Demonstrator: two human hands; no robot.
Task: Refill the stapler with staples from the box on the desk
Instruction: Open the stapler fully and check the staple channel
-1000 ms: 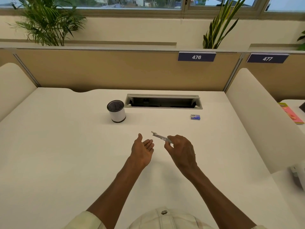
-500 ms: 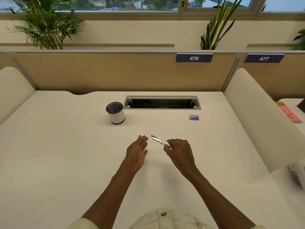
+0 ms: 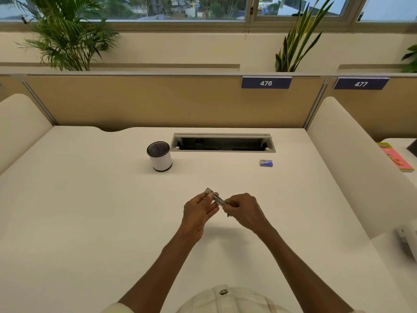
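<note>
Moved in since the earlier look: left hand [image 3: 198, 213], open and apart from the metal a moment ago, now up against the far end of the stapler [image 3: 215, 198]. Right hand [image 3: 242, 211] clamped on the near end, same as before. Both grips closed on one small silvery body, held up off the tabletop [image 3: 90, 211], tilted, far tip just past the left fingers [image 3: 208, 196]. Too small and too covered to say whether the magazine is open or shut.

Looks like the opening step, working the tray or top apart. No staples in either hand.

Staple box [image 3: 266, 163] well beyond the grip and off to the right, flat on the tabletop, untouched, near the right end of the cable slot [image 3: 223, 143]. Mesh pen cup [image 3: 159, 156] beyond the grip to the left, well clear.

Risks from here, as a guess: spring-loaded pusher snapping back on a fingertip if the pinch slips; smooth metal squirming out of two tight grips and dropping to the tabletop; forcing the wrong end and jamming the rail. Also a long reach ahead to that box, with one hand left to keep the stapler open.
</note>
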